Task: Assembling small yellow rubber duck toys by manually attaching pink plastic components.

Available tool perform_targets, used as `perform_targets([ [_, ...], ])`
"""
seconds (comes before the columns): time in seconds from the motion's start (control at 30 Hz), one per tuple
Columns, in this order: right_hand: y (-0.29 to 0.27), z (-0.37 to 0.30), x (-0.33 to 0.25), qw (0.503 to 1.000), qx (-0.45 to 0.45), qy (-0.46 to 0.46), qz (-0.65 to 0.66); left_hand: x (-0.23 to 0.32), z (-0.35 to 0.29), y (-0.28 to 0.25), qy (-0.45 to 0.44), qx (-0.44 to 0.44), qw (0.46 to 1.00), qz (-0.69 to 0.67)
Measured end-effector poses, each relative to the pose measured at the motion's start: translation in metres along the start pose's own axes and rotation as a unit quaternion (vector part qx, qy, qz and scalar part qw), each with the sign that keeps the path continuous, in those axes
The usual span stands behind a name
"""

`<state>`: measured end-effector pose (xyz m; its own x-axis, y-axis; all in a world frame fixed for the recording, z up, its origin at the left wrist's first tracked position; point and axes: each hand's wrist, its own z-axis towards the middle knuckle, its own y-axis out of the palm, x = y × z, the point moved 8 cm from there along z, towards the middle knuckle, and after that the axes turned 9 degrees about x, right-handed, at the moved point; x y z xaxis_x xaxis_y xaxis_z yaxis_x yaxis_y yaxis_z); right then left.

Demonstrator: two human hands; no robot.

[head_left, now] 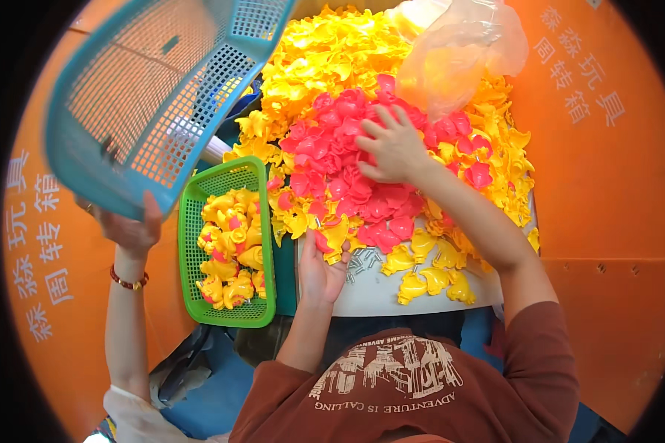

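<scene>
My left hand (322,279), palm up at the near edge of the white tabletop, holds a yellow plastic toy part (336,235) between thumb and fingers. A bit of pink shows beside that part. Further off, my right hand (396,150) reaches over a heap of glossy pink plastic parts (331,151), its fingers spread and nothing visible in them. Around the pink heap lies a large pile of yellow plastic parts (332,48). Several small metal screws or pins (360,263) are scattered close to my left hand, and loose yellow parts (436,279) lie to their right.
A green basket (268,295) of yellow-and-pink pieces stands left of my left hand. Beyond it, another person's hand (134,225) with a red bracelet holds up a blue mesh basket (192,159). A clear plastic bag (462,52) rests at the back right. Orange panels (606,199) flank both sides.
</scene>
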<state>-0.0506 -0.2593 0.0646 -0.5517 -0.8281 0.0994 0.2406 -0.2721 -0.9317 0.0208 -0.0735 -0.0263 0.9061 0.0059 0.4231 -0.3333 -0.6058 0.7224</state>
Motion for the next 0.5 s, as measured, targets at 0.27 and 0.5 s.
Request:
perform_targets([
  [0.27,0.011,-0.026,0.010,0.994,0.103,0.004,0.045,-0.010,0.006,0.023,-0.003,-0.052,0.998,0.018],
  [0.5,-0.037,-0.038,0.006,0.981,0.167,0.028,0.096,0.001,0.007,0.025,0.011,-0.012,1.000,0.009],
])
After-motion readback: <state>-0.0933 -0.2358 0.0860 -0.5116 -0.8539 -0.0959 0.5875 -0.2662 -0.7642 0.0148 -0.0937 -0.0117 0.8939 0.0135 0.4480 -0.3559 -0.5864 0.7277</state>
